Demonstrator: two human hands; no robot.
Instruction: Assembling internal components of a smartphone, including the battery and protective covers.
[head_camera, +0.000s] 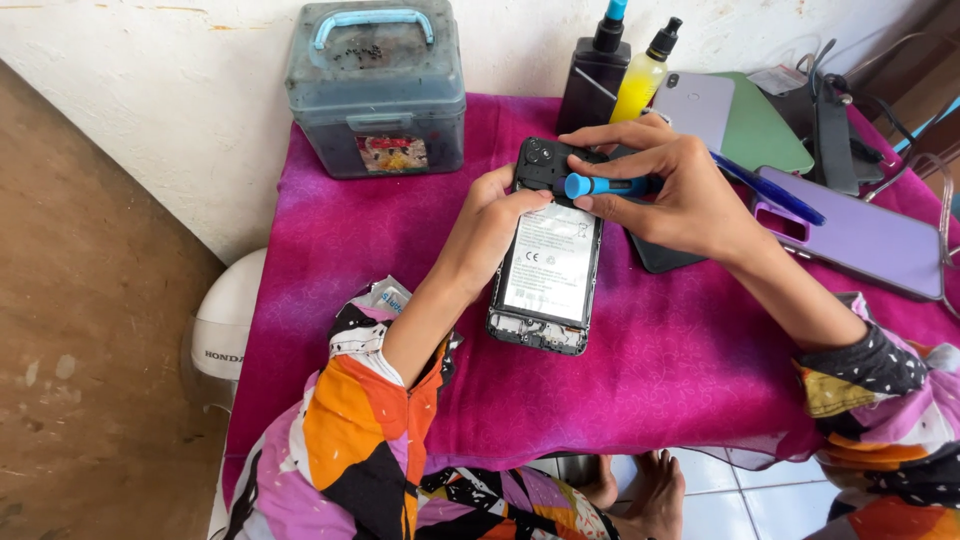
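A grey toolbox (378, 90) is standing shut at the back of the magenta cloth (680, 370), its contents hidden, with a black bottle (594, 75) and a yellow bottle (642, 80) standing upright beside it. The opened phone (548, 262) is lying back-up mid-cloth, directly under both hands. The left hand (492, 225) is gripping its upper left edge, while the right hand (672, 190) is pinching a blue screwdriver (605, 185) over its top end.

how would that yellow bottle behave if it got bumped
The yellow bottle is tall and narrow and stands upright, so it would likely tip easily. It looks like light plastic. It seems round, so once down it may roll on the cloth.
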